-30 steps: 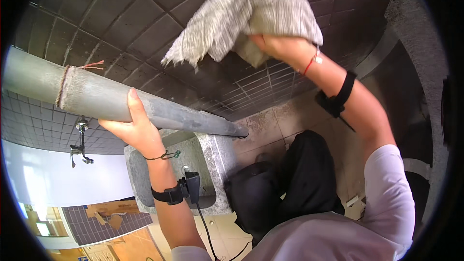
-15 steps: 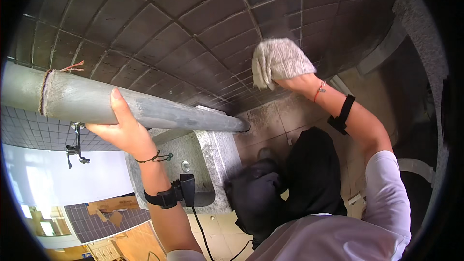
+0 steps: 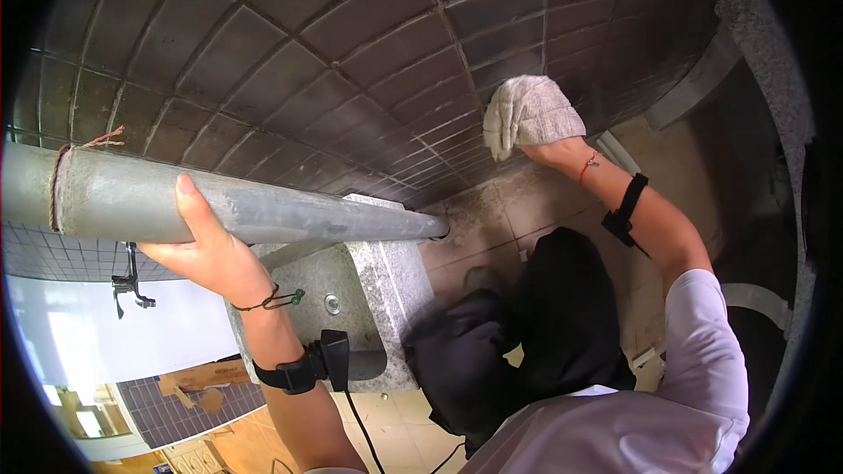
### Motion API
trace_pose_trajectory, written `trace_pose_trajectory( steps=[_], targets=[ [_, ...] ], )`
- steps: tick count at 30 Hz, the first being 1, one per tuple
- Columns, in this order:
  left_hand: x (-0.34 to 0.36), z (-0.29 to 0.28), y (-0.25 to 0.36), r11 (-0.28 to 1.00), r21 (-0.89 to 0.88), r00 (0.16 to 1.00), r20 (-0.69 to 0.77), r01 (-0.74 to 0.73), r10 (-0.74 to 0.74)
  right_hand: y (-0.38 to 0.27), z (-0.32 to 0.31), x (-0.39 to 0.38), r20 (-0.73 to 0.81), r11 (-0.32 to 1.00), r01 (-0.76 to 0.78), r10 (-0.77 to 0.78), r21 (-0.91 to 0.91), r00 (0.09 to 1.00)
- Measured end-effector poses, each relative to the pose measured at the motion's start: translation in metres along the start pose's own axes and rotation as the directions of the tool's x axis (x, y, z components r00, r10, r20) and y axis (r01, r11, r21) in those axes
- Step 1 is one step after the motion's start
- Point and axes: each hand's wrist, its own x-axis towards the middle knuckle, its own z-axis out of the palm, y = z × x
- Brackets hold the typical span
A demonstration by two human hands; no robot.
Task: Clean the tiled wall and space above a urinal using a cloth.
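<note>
Wrapped around a thick grey pipe is my left hand. Its thumb lies over the near side, while the other fingers are hidden behind the pipe. My right hand is stretched out to the far right with a pale, wrinkled cloth. The cloth covers the fingers and lies against the dark tiled wall, its loose folds hanging at the left. A cord is tied around the pipe to the left of my left hand.
Below the pipe stands a speckled grey stone sink. A metal tap sticks out under the pipe at the left. My knees are bent above the tiled floor. A black cable hangs from my left forearm.
My right hand and the cloth have moved a little to the right along the wall. My left hand stays on the pipe; the view has shifted slightly.
</note>
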Motion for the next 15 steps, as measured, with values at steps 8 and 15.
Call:
trace_pose_trajectory(
  steps=[8, 15],
  targets=[
    [0.0, -0.001, -0.004, 0.998, 0.068, 1.0, 0.026, -0.008, 0.006, -0.066, -0.019, 0.049, -0.173, 0.904, 0.213, -0.158, 0.371, 0.972],
    [-0.001, -0.002, -0.004, 1.0, 0.021, 1.0, -0.014, 0.011, -0.011, 0.035, -0.053, -0.006, -0.124, 0.972, 0.227, -0.233, -0.061, 0.964]
  ],
)
